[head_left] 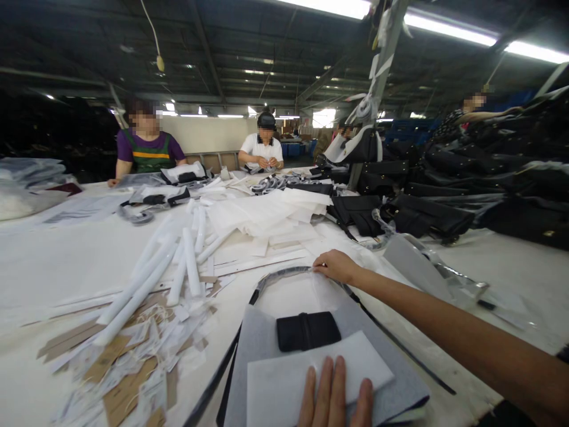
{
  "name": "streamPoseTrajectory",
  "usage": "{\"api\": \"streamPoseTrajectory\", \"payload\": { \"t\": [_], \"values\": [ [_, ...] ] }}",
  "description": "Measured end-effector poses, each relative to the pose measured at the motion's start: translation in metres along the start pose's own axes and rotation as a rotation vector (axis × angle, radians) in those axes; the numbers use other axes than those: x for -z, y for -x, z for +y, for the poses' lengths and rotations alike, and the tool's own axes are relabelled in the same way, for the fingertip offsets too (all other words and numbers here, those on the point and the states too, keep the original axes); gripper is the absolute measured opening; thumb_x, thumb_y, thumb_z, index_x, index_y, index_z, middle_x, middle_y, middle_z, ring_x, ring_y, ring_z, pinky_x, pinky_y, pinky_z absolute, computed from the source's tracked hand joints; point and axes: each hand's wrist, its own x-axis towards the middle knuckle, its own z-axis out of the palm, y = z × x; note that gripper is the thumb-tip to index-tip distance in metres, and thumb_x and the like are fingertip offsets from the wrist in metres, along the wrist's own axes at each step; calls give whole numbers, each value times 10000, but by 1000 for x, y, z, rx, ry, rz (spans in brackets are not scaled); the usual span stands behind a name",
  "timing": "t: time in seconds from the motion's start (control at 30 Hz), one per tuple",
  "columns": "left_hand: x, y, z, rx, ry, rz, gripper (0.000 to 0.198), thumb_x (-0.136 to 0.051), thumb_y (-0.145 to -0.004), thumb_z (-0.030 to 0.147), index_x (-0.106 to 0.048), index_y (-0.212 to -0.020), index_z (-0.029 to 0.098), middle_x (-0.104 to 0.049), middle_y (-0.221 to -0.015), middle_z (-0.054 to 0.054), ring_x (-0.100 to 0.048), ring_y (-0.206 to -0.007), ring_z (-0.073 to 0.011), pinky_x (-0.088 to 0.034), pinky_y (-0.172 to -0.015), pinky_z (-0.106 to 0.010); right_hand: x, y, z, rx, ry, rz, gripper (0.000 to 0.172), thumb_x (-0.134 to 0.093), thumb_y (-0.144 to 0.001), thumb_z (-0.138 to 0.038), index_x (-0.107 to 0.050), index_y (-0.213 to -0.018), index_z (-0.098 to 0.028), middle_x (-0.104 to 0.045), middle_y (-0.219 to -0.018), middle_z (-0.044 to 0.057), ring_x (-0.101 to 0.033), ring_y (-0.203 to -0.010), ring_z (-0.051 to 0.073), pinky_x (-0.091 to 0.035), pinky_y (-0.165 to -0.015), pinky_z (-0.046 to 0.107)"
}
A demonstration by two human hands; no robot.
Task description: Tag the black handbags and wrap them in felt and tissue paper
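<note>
In front of me lies a bag covered by grey-white tissue paper [262, 332], with a black strap [216, 373] running down its left side. Its arched handle [280, 274] is wrapped in clear plastic. My right hand [336, 265] reaches in from the right and pinches the top of that handle, fingers closed. Flat on a white foam sheet [275, 379] over the bag rests my left hand [333, 394], fingers spread; its palm is cut off by the lower frame edge. A small black folded leather piece [308, 331] sits between the sheet and the handle.
White tubes [191, 261] and tags with strings [133, 356] lie at left. A stack of white sheets [267, 213] is beyond the bag. Black bags [427, 213] pile up at right, near a metal post [382, 71]. Two people [149, 145] work across the table.
</note>
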Motion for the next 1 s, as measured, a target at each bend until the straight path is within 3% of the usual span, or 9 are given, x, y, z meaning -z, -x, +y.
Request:
{"api": "streamPoseTrajectory", "payload": {
  "t": [0.17, 0.53, 0.6, 0.8, 1.0],
  "values": [
    [-1, 0, -1, -2, 1, 2, 365, -450, -1001, 197, -668, -1248, 355, -787, -973, -44, -668, -1148, -192, -446, -1098, -401, 1, 0, -1, -16, -18, 60, 203, -583, -945, -244, -765, -894, -172, -762, -752, 21, -693, -740, 179, -472, -754, 281],
    [7, -6, -3, -45, -10, -36, 361, -429, -1021, 231, -653, -1276, 354, -779, -1032, -47, -644, -1188, -197, -431, -1117, -400, 21, 27, -31, -78, 42, 239, 137, -655, -895, -277, -779, -886, -221, -779, -819, 32, -695, -757, 198, -432, -688, 270],
    [12, -8, -7, -92, -20, -78, 359, -438, -1018, 231, -641, -1295, 336, -773, -1059, -54, -640, -1194, -207, -416, -1131, -413, 26, 37, -38, -75, 55, 268, 136, -664, -899, -315, -772, -879, -233, -776, -822, 21, -694, -760, 199, -423, -675, 276],
    [35, -20, -18, -278, -68, -356, 374, -507, -997, 257, -592, -1359, 294, -721, -1209, -79, -618, -1226, -241, -318, -1192, -462, 38, 76, -51, -2, 53, 301, 67, -706, -886, -304, -746, -882, -251, -771, -870, -22, -700, -790, 176, -420, -678, 267],
    [40, -25, -20, -296, -59, -397, 379, -484, -1005, 245, -586, -1368, 285, -703, -1243, -91, -605, -1243, -249, -297, -1201, -464, 46, 103, -52, 60, 42, 316, 45, -696, -899, -251, -735, -921, -247, -769, -919, -31, -694, -756, 150, -433, -702, 256]
  ]
}}
